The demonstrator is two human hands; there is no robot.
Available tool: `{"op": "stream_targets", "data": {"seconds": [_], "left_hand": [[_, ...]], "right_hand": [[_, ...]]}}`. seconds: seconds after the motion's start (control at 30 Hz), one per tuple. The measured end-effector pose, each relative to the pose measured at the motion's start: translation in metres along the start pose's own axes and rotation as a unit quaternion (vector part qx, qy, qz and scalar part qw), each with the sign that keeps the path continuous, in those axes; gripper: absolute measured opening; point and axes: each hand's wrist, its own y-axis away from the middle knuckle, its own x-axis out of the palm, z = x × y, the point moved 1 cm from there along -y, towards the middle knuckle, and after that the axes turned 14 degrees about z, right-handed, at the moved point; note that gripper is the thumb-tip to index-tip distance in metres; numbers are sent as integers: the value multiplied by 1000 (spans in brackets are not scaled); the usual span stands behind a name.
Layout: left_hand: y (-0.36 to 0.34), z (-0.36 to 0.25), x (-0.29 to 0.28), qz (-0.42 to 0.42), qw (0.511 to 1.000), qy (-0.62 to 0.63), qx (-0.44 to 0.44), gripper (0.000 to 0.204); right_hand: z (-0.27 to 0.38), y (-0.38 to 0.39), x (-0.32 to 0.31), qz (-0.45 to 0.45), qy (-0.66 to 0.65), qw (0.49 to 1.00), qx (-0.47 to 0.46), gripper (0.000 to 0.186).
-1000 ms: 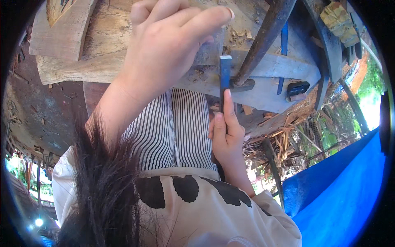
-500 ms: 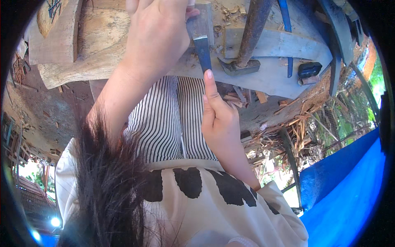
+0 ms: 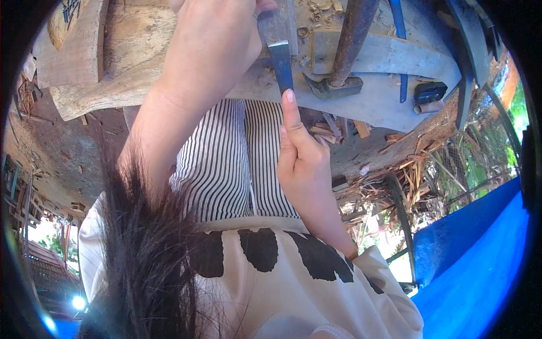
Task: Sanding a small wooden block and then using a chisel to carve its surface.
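My right hand (image 3: 305,150) is closed on a chisel (image 3: 280,65), its index finger stretched along the dark flat blade. The bright cutting edge points away from me and lies over a narrow grey wooden piece (image 3: 276,27). The chisel's handle is hidden in my hand. My left hand (image 3: 217,34) is at the top edge with its fingers curled, partly cut off by the frame. One of its fingertips shows beside the grey piece; what it grips cannot be made out.
On the wooden bench (image 3: 141,51) lie a hammer-like tool (image 3: 339,85) with a thick brown handle, a blue bar (image 3: 402,73), a black block (image 3: 430,91) and curled shavings (image 3: 322,5). A carved board (image 3: 70,65) sits at the left. Wood scraps (image 3: 324,133) litter the ground.
The chisel and my right index finger have shifted slightly forward, up the frame. My left hand has moved slightly up too, showing less of its fingers.
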Motion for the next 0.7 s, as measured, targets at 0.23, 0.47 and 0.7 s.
{"op": "stream_targets", "data": {"seconds": [0.23, 0.47, 0.7], "left_hand": [[-36, -14, -78, 23, 967, 252, 5, 23], [23, 13, -26, 90, 994, 55, 13, 69], [46, 8, -19, 85, 993, -19, -80, 97]], "right_hand": [[10, 1, -4, 5, -6, 1000, -3, 53], [-11, 2, -8, 18, 7, 999, 32, 58], [4, -33, -36, -145, 67, 986, -45, 47]]}}
